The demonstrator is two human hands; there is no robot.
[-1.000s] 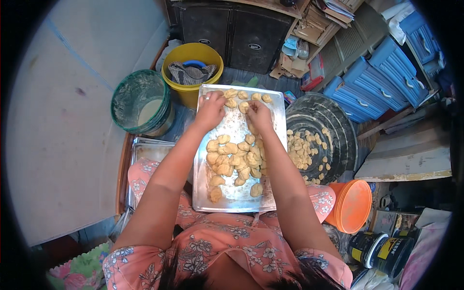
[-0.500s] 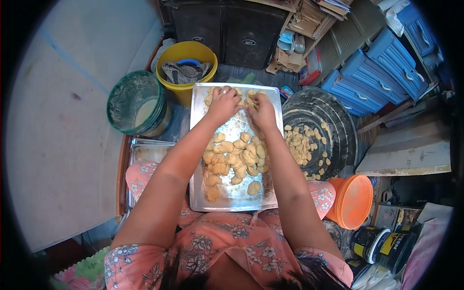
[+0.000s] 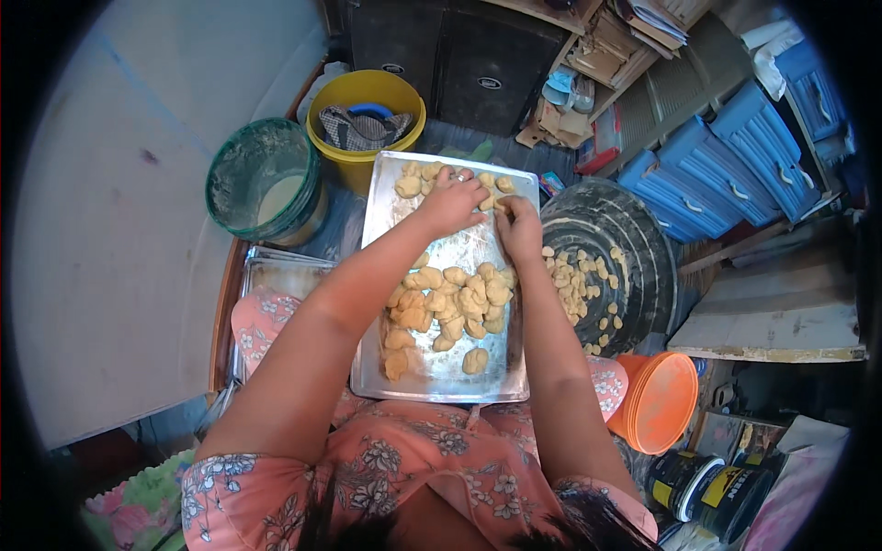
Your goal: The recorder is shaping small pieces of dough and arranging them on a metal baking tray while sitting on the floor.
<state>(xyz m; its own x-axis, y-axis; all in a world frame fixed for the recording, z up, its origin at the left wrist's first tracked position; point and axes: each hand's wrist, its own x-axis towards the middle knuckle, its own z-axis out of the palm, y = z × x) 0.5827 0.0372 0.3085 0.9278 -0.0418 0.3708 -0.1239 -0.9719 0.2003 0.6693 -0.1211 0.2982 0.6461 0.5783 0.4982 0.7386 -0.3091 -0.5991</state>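
Observation:
A shiny metal baking tray (image 3: 501, 372) rests across my lap, holding two groups of pale yellow dough pieces. One heap of dough pieces (image 3: 447, 303) is piled in the middle; a smaller row lies along the far edge. Over that far row is my left hand (image 3: 454, 204), its fingers apart and bent down, thumb out to the side, touching dough. My right hand (image 3: 520, 230) is by the tray's right edge, with fingertips pinched at a small dough piece (image 3: 500, 207). The palms hide what lies beneath them.
Right of the tray, a round black tub (image 3: 634, 275) holds many small dough pieces. A green-rimmed bucket (image 3: 262, 184) and a yellow bucket (image 3: 424, 119) with cloth stand at left. An orange bucket (image 3: 663, 404) is near my right knee; blue drawers (image 3: 726, 165) stand far right.
My right hand has drawn nearer and to the right, away from the far dough row. My left hand has shifted slightly right and nearer, showing more far-left dough pieces. The whole view has tilted slightly.

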